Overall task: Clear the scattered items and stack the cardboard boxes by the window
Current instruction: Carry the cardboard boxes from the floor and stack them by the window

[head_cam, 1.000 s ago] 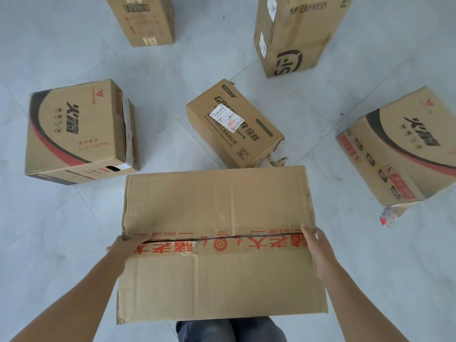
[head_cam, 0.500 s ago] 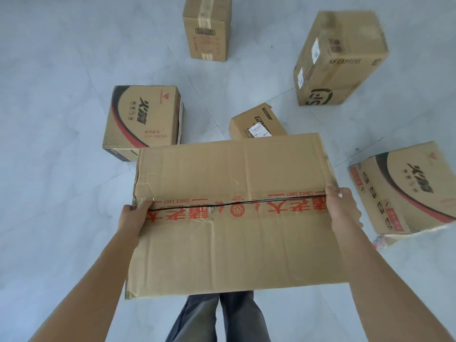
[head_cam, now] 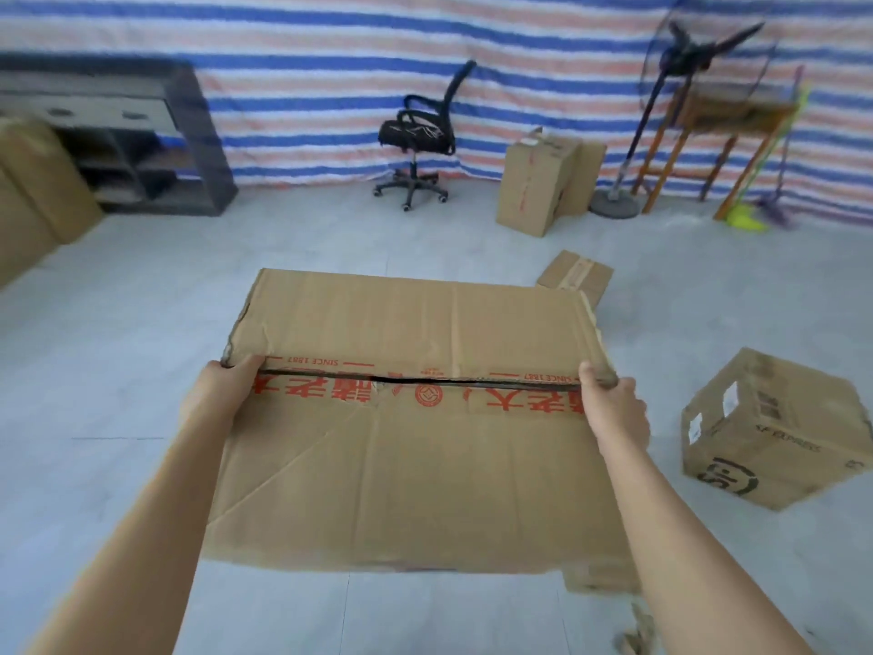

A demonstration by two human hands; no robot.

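A person's two bare forearms reach forward from the bottom of the view, holding a large cardboard box (head_cam: pixel 415 465) in the air between them, in front of the body and above a pale grey tiled floor (head_cam: pixel 141 333). The box's worn, creased top faces upward. Its two flaps meet in a dark seam running side to side, bordered by red printed tape that reads "SINCE 1887" upside down.

The left hand (head_cam: pixel 219 394) grips the box's left edge at the seam, with the thumb lying on top and the other fingers hidden down the side. The right hand (head_cam: pixel 614 408) grips the right edge at the same seam, thumb on top, with the remaining fingers out of sight over the edge.

To the right, well apart from the held box, an SF Express box (head_cam: pixel 774 432) with a black logo stands on the floor. Just beyond the held box's far right corner, a small flat box (head_cam: pixel 576 276) lies on the tiles. Farther back, a tall cardboard box (head_cam: pixel 538 182) stands near the wall, which is covered by a blue, red and white striped tarp (head_cam: pixel 307 63).

A black office chair (head_cam: pixel 418 134) stands against the tarp at centre. To its right are a pedestal fan (head_cam: pixel 685 54) and a wooden stool (head_cam: pixel 727 115), both blurred. At left is a dark shelf unit (head_cam: pixel 141 148), with more stacked cardboard boxes (head_cam: pixel 33 196) at the frame's edge. Torn cardboard scraps (head_cam: pixel 637 640) lie on the floor beside the right forearm.
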